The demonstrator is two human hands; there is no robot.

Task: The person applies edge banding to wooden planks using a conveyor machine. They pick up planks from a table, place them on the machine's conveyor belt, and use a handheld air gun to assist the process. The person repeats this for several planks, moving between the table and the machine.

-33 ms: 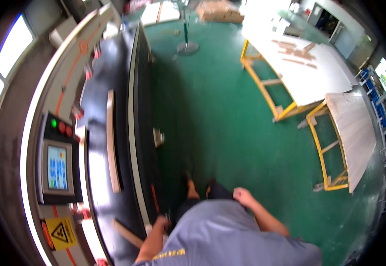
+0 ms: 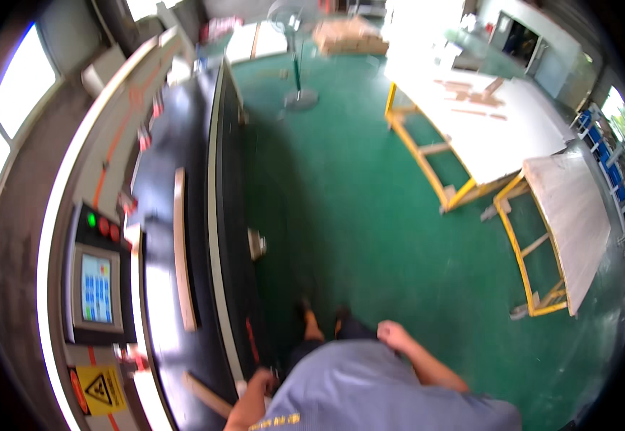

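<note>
Green workshop floor (image 2: 370, 215) fills the head view, with a long black machine (image 2: 190, 215) running up its left side. On the machine's bed lies a long wooden strip (image 2: 180, 251), and a shorter strip (image 2: 208, 395) lies slantwise at the bed's near end. Left of the bed sits a control panel (image 2: 97, 287) with a lit screen, coloured buttons above it and a yellow warning sticker (image 2: 100, 389) below it.

The left hand (image 2: 261, 382) rests at the machine's front edge, just right of the short strip; whether it grips anything cannot be told. The right hand (image 2: 393, 335) hangs loosely curled and empty over the floor, well right of the machine. Far right of the machine stand two yellow-framed counters (image 2: 514, 144) carrying pale boards.
</note>
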